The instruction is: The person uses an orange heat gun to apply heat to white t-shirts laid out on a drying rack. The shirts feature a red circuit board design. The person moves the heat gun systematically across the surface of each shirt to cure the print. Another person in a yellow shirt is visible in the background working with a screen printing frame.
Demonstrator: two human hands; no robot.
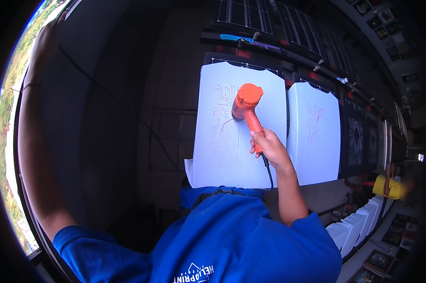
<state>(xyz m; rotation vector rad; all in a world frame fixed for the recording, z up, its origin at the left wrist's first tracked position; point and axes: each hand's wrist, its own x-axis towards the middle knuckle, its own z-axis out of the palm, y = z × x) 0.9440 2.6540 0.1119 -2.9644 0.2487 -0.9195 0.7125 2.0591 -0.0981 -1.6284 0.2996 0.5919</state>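
My right hand (268,147) is closed around the handle of an orange heat gun (248,96). Its dark nozzle points down over a white T-shirt (265,113) spread flat on a board. Thin line patterns like circuit traces, with a dotted patch, are printed on the shirt front. From the heat gun's handle a black cord (270,175) hangs toward my body. My left arm stretches far to the upper left, where my left hand (48,40) is raised by the window frame; its fingers are too dark to make out.
A second printed white T-shirt (316,127) lies to the right, followed by dark printed ones (358,134). A rail (265,45) carries a blue tool (236,38). Another person in yellow (386,187) stands far right, near several white shirts (356,226). A cable (114,101) crosses the left.
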